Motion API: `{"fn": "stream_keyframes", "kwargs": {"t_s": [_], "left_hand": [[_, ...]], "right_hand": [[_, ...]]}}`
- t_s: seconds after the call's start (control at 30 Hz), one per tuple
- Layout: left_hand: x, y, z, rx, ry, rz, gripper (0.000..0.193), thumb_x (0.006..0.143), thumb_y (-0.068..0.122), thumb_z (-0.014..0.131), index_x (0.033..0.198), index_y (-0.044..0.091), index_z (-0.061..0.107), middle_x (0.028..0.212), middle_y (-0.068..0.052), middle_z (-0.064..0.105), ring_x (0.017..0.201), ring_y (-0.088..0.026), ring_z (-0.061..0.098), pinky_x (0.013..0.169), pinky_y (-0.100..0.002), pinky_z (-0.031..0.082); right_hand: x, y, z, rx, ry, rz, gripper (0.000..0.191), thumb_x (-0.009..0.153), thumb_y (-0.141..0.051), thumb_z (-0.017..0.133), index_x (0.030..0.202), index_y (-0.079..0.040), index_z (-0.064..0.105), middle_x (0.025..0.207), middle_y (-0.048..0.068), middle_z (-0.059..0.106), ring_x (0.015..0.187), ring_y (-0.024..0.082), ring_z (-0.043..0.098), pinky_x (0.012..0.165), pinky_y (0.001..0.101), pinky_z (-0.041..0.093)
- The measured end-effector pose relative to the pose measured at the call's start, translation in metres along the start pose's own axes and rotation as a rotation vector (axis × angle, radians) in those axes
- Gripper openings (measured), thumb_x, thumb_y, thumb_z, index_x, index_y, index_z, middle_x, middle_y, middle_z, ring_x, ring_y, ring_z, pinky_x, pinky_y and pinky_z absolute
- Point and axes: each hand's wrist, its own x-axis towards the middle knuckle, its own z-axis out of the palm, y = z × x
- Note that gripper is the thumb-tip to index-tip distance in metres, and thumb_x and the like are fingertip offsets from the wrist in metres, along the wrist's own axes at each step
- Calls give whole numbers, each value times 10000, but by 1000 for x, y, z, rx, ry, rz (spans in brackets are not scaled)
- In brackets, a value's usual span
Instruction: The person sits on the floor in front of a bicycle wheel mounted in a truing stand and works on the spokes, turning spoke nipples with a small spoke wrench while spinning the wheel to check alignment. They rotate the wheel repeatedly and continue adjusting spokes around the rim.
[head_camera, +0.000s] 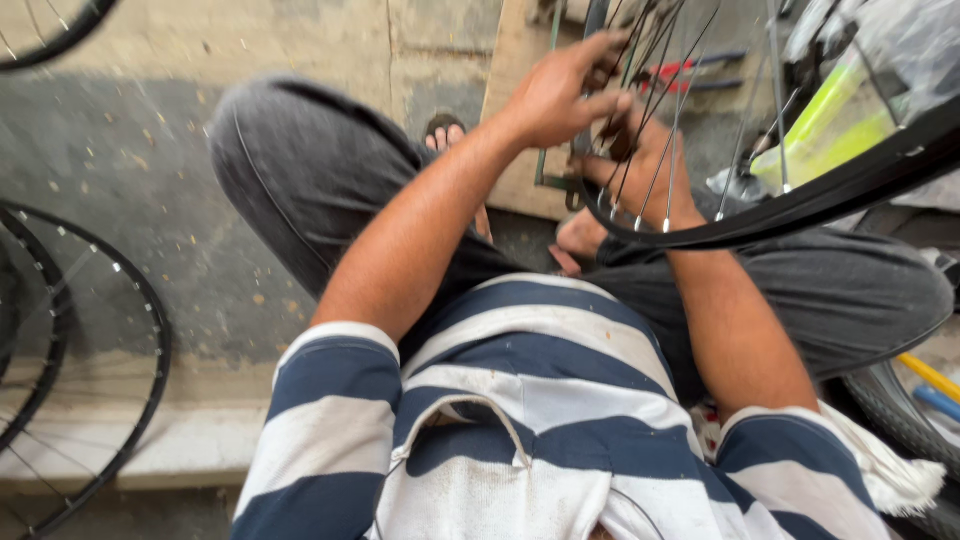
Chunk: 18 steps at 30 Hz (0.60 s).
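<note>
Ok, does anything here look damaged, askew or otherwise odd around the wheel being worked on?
Nothing looks clearly damaged. The left hand and right hand are among the spokes of a black bicycle rim. Several spokes fan out unevenly, but blur hides whether any are bent. Spare rims lie on the floor at left.

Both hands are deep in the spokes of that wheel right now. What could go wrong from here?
1. The left hand and right hand both sit among the thin metal spokes; if the black rim turns, fingers could get pinched.
2. The rim rests over the lap, above the bare foot; a slip could drop it onto the toes.
3. Loose wheels lie on the floor at the left, likely a tripping hazard when getting up.
</note>
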Motion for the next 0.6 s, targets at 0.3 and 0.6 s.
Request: {"fn": "stream_keyframes", "kwargs": {"t_s": [0.3, 0.6], "left_hand": [[-3, 78, -22, -395, -177, -200, 566, 890, 357, 823, 1260, -3, 591, 1100, -103, 739, 1026, -171, 707, 909, -333, 587], [0, 81, -25, -428, -202, -351, 608, 864, 327, 823, 1301, -8, 566, 1151, -117, 697, 1108, -203, 680, 959, -361, 584]], "right_hand": [[-27, -1, -51, 1088, -479, 233, 684, 770, -142, 818, 1369, 69, 564, 1241, 191, 732, 1012, 209, 744, 746, 265, 577], [-10, 16, -37, 783, -458, 127, 415, 777, -139, 857, 1124, 47, 726, 1054, 145, 761, 925, 199, 693, 826, 321, 564]]}}
